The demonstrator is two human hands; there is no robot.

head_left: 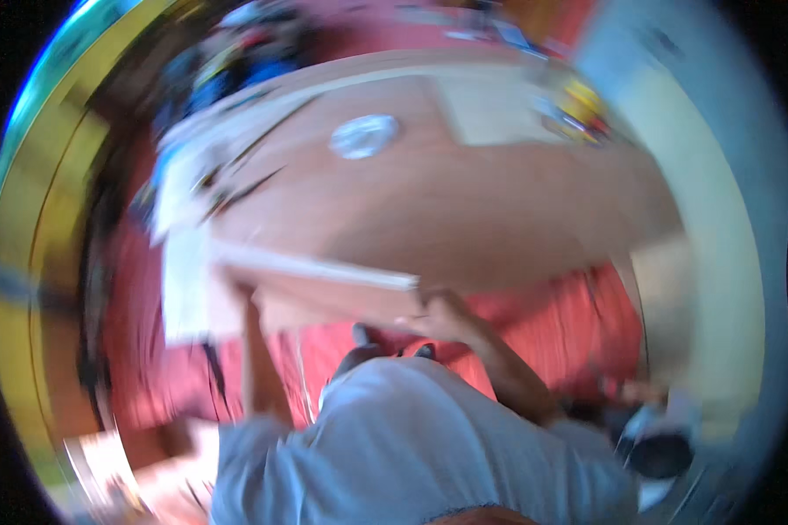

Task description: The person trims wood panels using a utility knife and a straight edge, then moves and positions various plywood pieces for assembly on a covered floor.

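Observation:
In front of my body, above the near edge of the work surface, I hold a flat brown wooden board with a pale upper edge. My left hand is closed on its left end, though motion smears the fingers. At the opposite end, my right hand grips the near corner, its fingers partly under the board. The board slants a little, its left end farther from me than its right.
Beyond the board spreads a large brown sheet on a table. On it lie a round shiny clear-whitish thing, long thin tools at left, and a yellow-and-red object at far right. Red covering lies below.

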